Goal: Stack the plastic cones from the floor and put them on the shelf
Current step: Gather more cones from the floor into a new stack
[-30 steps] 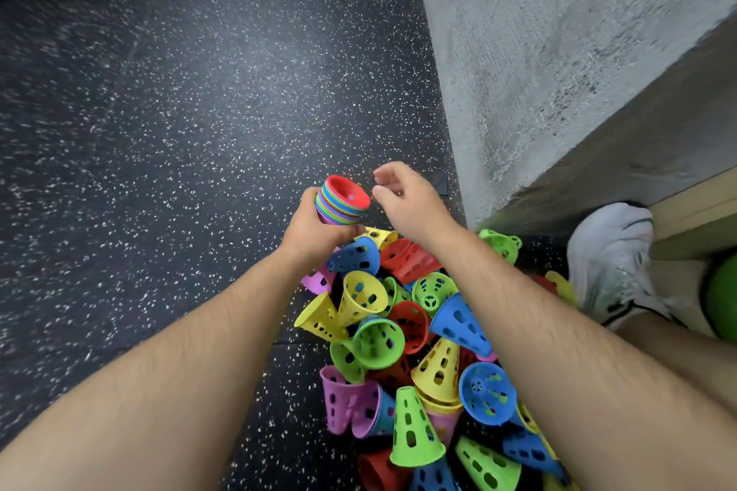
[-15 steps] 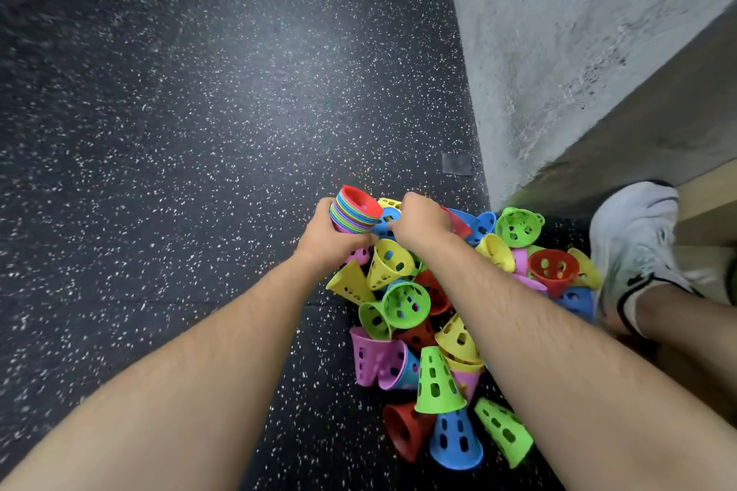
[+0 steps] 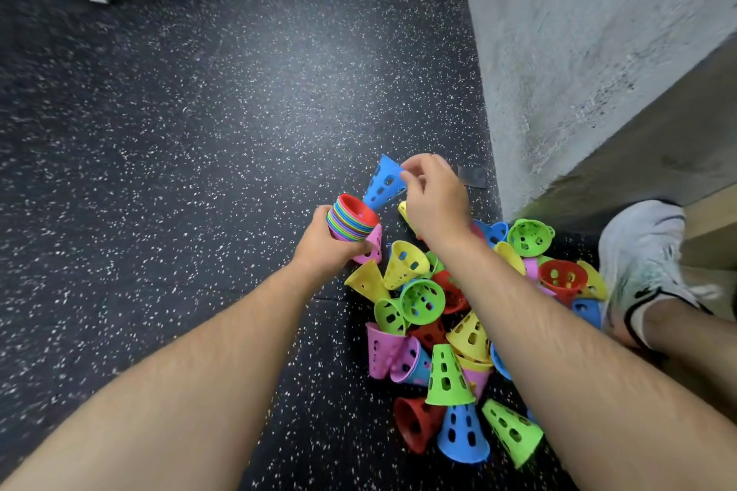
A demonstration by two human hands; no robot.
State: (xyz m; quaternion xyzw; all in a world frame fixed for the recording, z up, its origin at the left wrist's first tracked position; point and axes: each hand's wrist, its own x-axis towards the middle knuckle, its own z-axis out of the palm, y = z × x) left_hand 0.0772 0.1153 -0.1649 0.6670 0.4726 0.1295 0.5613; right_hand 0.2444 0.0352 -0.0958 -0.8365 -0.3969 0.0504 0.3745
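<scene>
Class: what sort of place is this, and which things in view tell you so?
Probably a gym or sports room: speckled rubber flooring, a pile of perforated training cones, a bare concrete wall.

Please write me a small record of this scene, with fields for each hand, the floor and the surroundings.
left hand: grips a stack of nested plastic cones, red one on top
right hand: pinches one blue perforated plastic cone, near the stack
floor: dark speckled floor with a pile of loose coloured plastic cones
surroundings: grey rough wall, white shoe
</scene>
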